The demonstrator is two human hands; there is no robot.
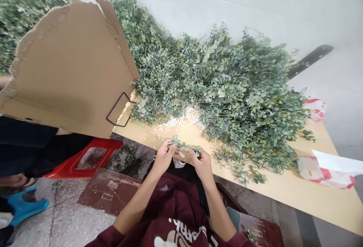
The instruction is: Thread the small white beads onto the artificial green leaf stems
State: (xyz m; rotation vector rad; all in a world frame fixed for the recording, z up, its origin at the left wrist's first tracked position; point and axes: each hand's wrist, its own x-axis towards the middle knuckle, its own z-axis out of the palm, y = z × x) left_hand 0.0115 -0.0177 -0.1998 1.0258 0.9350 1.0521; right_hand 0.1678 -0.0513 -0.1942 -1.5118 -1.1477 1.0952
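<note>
White tiled walls (pixel 227 1) rise behind a pale wooden table (pixel 312 198) above a speckled terrazzo floor (pixel 70 216).

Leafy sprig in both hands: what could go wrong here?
The loose white pellets lie just beyond the left hand and right hand, so a sweep of the leafy sprig might scatter them across the table. The heaped greenery reaches the front edge, so strands could snag or slip off.

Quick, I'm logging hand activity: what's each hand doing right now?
Left hand: closed, holding a small green leafy sprig.
Right hand: closed, holding the same sprig.
</note>
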